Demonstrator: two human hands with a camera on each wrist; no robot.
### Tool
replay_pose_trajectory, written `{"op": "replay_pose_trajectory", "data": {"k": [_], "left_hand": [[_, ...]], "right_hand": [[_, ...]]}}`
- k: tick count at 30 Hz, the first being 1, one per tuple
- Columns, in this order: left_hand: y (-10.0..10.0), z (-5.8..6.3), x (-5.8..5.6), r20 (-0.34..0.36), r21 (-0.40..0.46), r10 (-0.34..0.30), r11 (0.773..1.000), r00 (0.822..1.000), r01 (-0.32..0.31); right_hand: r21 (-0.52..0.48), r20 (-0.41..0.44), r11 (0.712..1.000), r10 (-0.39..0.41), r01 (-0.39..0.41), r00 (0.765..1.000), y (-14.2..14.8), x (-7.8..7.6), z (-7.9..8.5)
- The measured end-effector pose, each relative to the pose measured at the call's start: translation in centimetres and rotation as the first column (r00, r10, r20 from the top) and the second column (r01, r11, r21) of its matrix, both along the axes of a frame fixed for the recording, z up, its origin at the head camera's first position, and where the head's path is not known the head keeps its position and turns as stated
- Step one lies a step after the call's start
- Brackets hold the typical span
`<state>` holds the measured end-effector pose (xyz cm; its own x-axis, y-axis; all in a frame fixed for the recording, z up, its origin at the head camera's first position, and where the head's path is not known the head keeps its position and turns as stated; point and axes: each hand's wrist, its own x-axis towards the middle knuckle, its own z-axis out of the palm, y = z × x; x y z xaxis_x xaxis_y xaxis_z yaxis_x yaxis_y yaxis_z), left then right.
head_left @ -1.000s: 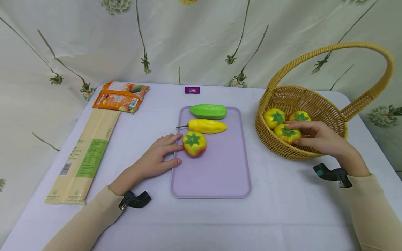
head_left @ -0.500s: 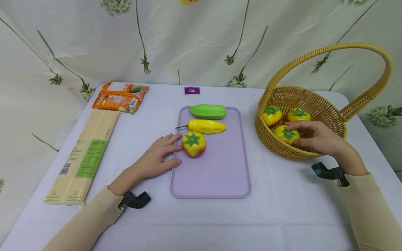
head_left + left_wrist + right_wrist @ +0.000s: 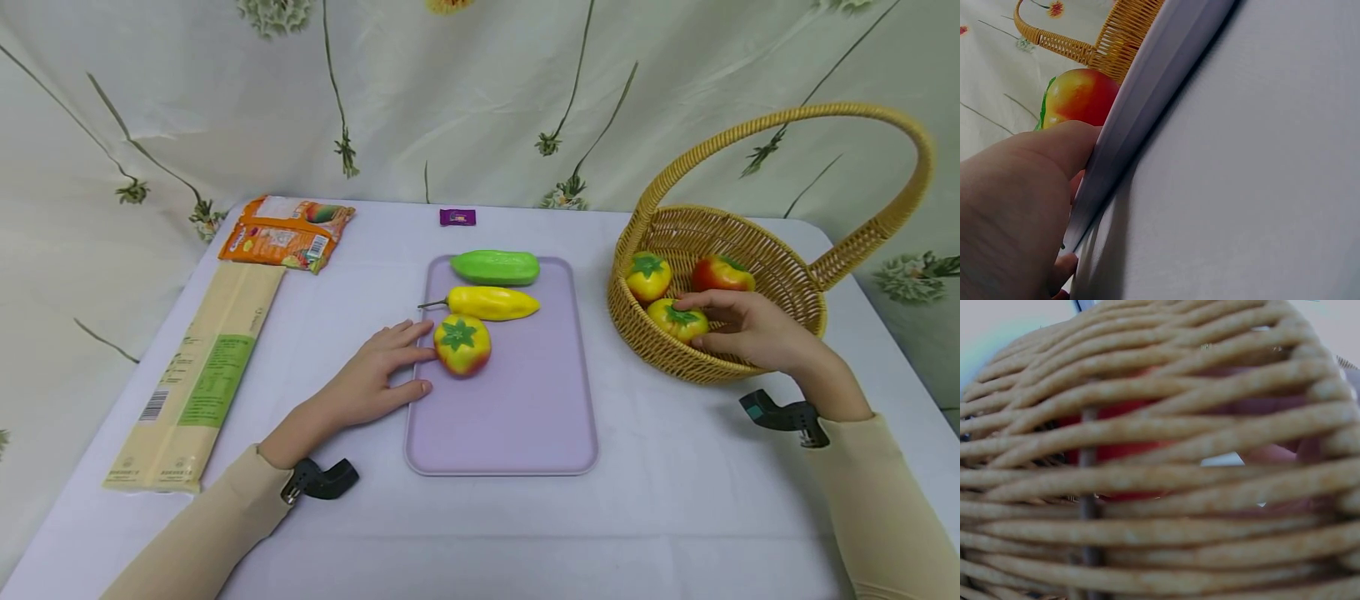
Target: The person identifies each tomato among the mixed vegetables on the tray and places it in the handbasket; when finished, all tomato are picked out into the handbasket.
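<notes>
The person wears 2 long, plain beige fabric sleeves: the left sleeve (image 3: 198,521) and the right sleeve (image 3: 873,504), both smooth and ending near the wrist. The left hand (image 3: 382,367) and right hand (image 3: 761,329) are bare. At the cuffs sit 2 curved black wrist devices, the left device (image 3: 330,480) and the right device (image 3: 776,413), each with a small silvery metal part; a teal patch (image 3: 753,407) marks the right one.

Right wrist view: blurred basket (image 3: 1147,532) hides most of the right hand (image 3: 757,329) and a red shape (image 3: 1124,452). Head view: that hand partly covers the yellow fruit (image 3: 667,322), print on purple packet (image 3: 457,217) too small to read, sleeves (image 3: 202,525) cut off. Left wrist view crops the left hand (image 3: 1016,194).
</notes>
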<state>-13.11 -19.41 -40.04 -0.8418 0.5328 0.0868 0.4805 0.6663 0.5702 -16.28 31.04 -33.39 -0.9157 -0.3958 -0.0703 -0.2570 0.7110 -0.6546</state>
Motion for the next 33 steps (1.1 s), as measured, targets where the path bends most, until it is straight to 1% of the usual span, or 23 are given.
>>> {"op": "replay_pose_trajectory", "data": {"k": [5, 13, 16, 23, 28, 33], "left_hand": [[-0.02, 0.00, 0.01, -0.013, 0.003, -0.003, 1.000, 1.000, 0.003], [-0.01, 0.02, 0.05, -0.011, 0.003, -0.005, 1.000, 1.000, 0.005], [0.00, -0.03, 0.05, -0.012, 0.003, -0.005, 1.000, 1.000, 0.005], [0.02, -0.03, 0.01, -0.024, 0.007, -0.007, 1.000, 1.000, 0.007], [-0.01, 0.01, 0.01, -0.020, 0.011, -0.007, 1.000, 1.000, 0.007], [-0.05, -0.07, 0.00, -0.018, 0.010, -0.003, 1.000, 1.000, 0.003]], "right_hand": [[-0.025, -0.016, 1.000, -0.001, 0.000, 1.000, 0.05, 0.07, -0.03], [0.012, 0.042, 0.998, -0.054, 0.053, 0.998, -0.05, 0.03, 0.00], [0.012, 0.045, 0.997, -0.072, 0.072, 0.996, -0.09, 0.10, -0.04], [-0.001, 0.057, 0.998, -0.060, 0.060, 0.997, -0.03, 0.06, -0.01], [-0.001, 0.067, 0.997, -0.082, 0.082, 0.994, -0.23, 0.11, 0.29], [-0.032, 0.081, 0.995, -0.094, 0.097, 0.992, -0.39, 0.11, 0.40]]}}
